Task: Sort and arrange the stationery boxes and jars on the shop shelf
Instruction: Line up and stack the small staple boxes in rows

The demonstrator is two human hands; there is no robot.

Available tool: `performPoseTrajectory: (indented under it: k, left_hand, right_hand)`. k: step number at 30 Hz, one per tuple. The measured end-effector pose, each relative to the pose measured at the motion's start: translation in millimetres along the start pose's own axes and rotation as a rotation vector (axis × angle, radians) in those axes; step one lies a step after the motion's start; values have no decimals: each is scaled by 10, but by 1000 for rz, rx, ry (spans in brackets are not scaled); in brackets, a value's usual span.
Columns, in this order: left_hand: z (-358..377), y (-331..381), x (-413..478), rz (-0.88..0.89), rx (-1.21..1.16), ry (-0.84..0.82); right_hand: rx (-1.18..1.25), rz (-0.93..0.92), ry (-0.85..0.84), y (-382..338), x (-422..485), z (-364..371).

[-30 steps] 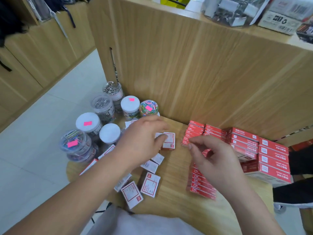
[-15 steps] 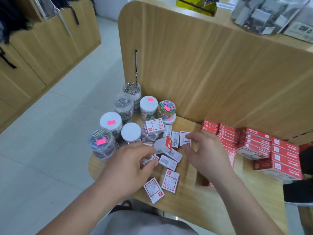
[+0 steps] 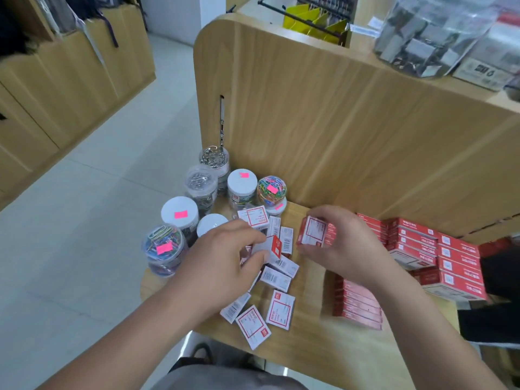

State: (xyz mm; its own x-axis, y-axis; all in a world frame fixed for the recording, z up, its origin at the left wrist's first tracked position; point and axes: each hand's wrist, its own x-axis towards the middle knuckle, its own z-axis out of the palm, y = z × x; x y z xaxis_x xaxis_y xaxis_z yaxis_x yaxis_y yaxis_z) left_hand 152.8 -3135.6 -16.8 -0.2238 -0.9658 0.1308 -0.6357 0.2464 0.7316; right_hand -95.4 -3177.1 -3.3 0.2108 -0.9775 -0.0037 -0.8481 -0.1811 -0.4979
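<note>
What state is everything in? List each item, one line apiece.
left hand, grips the tilted box
right hand, holds the raised box off the shelf
loose boxes, lying flat, scattered
jars, upright, grouped at the left end
red box stacks, piled in rows at the right

Red-and-white boxes [image 3: 280, 307] are lying on the pale wood-grain shelf [image 3: 309, 344], white jar lids [image 3: 173, 206] are wearing pink stickers [image 3: 180, 214], and multicoloured clips [image 3: 265, 183] are filling two jars [image 3: 166, 261].
</note>
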Motion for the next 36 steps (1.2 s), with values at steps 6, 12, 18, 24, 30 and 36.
performPoseTrajectory:
  k: [6,12,18,24,30,36]
  left_hand:
    - [170,260,169,-212,-441,-128]
    - [126,283,170,-290,-635,-103]
    - [116,323,188,-290,-700,-104]
    - [135,95,253,-254,-438,-52]
    - [145,11,341,43,129,-274]
    - [237,39,434,70,379,-363]
  right_hand:
    - [473,-100,-92,-274,-277,-77]
    - [856,110,-85,-289,-393,-67]
    - [1007,223,-66,-290,-424,-89]
    - [927,339,103,-245,-409,-126]
    - [877,443,151,-165,-399,-162]
    - [924,438,106,-141,-453,-163]
